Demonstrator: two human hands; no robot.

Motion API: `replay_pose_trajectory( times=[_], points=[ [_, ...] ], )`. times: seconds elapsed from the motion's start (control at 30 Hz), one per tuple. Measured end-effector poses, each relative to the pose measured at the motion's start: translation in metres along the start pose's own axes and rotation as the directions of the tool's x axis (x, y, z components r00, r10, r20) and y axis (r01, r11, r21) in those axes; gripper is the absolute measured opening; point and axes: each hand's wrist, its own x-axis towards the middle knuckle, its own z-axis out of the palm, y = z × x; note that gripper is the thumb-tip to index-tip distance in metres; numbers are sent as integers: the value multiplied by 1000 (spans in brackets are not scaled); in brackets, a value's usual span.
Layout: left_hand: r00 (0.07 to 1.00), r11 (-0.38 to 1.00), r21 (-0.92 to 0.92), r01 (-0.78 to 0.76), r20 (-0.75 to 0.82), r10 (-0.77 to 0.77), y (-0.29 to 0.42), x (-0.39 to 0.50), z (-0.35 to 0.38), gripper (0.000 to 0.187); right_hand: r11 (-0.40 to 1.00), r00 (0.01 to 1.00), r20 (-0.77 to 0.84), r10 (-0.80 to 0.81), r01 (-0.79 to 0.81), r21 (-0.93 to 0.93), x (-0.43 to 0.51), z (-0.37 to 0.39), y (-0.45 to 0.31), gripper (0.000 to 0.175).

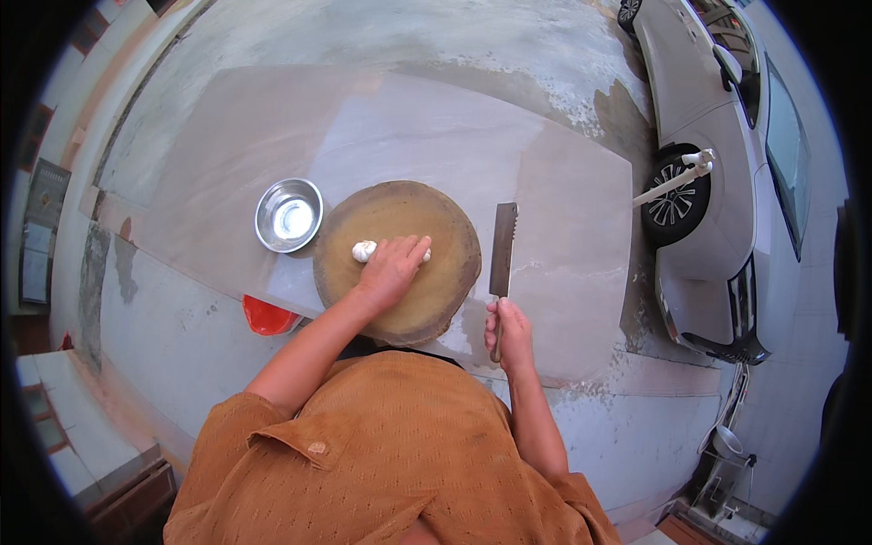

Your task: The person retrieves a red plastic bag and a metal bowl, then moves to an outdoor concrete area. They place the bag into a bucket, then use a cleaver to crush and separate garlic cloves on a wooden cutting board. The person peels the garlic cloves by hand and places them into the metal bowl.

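Observation:
A thick round wooden chopping block stands before me on a grey tabletop. My left hand lies over garlic on the block. One white garlic bulb shows beside the thumb side of that hand, and a small white piece peeks out past the fingers; the palm hides the rest, so I cannot tell how firmly it is held. In my right hand is the handle of a cleaver, its dark blade pointing away from me, to the right of the block, with notches along the upper right edge.
A shiny steel bowl sits left of the block on the grey table. Below the table's near edge hangs or stands a red container. A white pipe rises beyond the right edge, near a parked car.

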Motion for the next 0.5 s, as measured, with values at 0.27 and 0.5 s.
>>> replay_pose_trajectory(
  times=[0.27, 0.5],
  points=[
    [993, 996, -75, 51, -100, -58, -15, -21, -15, 68, 806, 942, -93, -322, 221, -549, 0, 13, 26, 24],
    [976, 988, -60, 139, -159, -147, -40, -48, -30, 65, 435, 718, 107, -688, 526, -731, -21, 39, 18, 26]
  ],
)
